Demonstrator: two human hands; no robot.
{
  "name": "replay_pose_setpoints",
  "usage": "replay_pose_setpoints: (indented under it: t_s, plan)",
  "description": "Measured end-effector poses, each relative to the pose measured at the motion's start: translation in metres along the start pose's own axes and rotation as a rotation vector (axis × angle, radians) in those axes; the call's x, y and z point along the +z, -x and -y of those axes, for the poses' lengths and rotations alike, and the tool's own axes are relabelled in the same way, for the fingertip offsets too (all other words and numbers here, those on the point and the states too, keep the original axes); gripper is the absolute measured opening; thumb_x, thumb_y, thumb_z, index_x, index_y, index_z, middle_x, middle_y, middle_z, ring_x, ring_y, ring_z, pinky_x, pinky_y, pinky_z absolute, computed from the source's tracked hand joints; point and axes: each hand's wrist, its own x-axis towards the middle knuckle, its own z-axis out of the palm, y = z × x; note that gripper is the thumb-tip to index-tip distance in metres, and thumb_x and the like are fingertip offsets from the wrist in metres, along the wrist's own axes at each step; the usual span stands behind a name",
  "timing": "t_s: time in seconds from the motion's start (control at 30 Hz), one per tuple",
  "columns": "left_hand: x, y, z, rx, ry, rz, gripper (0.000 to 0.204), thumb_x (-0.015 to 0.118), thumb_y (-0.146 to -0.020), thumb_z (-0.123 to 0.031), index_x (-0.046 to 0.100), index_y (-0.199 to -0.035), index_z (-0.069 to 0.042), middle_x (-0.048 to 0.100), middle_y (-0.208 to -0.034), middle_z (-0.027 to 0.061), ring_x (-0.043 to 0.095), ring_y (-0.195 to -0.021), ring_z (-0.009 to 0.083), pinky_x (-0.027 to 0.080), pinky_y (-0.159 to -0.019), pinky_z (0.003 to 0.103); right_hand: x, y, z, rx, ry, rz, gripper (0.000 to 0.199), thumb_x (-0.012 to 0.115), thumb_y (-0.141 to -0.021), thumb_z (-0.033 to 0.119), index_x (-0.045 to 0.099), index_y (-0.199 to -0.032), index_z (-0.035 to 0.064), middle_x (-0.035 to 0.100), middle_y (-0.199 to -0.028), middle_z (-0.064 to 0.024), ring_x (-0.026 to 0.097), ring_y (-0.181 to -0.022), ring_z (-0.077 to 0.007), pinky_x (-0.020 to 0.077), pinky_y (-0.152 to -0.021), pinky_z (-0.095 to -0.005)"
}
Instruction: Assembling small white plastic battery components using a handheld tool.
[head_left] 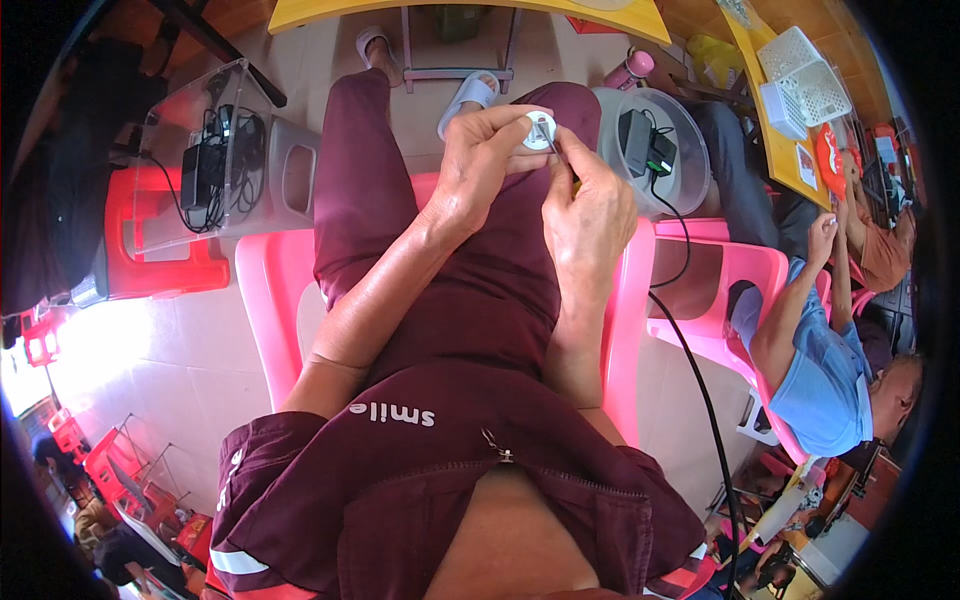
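Over my lap, my left hand (473, 160) pinches a small round white plastic part (539, 131) with bits of metal in its middle. The part's face is turned up, and my fingers cover its left rim. My right hand (592, 208) is closed on a thin tool (553, 146) with a dark metal shaft, probably a screwdriver. Its tip meets the white part near the metal bits. Most of the tool's handle is hidden in my palm, with a bit of yellow showing by the fingers.
To my left, a clear plastic box (262, 150) with black adapters stands near a red stool (125, 270). A round clear tub (697, 170) with a black adapter is at right, beside a pink bottle (628, 70). A black cable (708, 385) trails past my chair. Someone in blue (815, 385) sits at right.
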Motion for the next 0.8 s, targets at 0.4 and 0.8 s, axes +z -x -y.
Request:
replay_pose_setpoints:
  t_s: [0.4,0.8]
  plan:
    - [-0.003,-0.005,0.0,0.133,-0.143,0.0,0.026,0.045,-0.095,-0.007,0.058,-0.114,0.005,0.063,-0.1,0.0079,0.061,-0.089,0.0131,0.053,-0.08,0.025,0.003,-0.011,0.005,0.01,-0.077,0.07,0.024,0.059,-0.081,0.012,0.062,-0.105,0.0125,0.064,-0.082,-0.0131,0.062,-0.075,-0.0363,0.0479,-0.063,-0.0452]
    - [-0.039,-0.07,-0.094,0.23,-0.111,-0.132,0.029,0.046,-0.094,-0.008,0.055,-0.117,0.007,0.064,-0.101,0.0153,0.065,-0.091,0.0228,0.054,-0.079,0.028,0.087,-0.022,-0.061,0.045,-0.131,0.025,0.021,0.06,-0.081,0.016,0.067,-0.1,0.0086,0.064,-0.084,-0.0159,0.062,-0.075,-0.0363,0.0491,-0.065,-0.045]
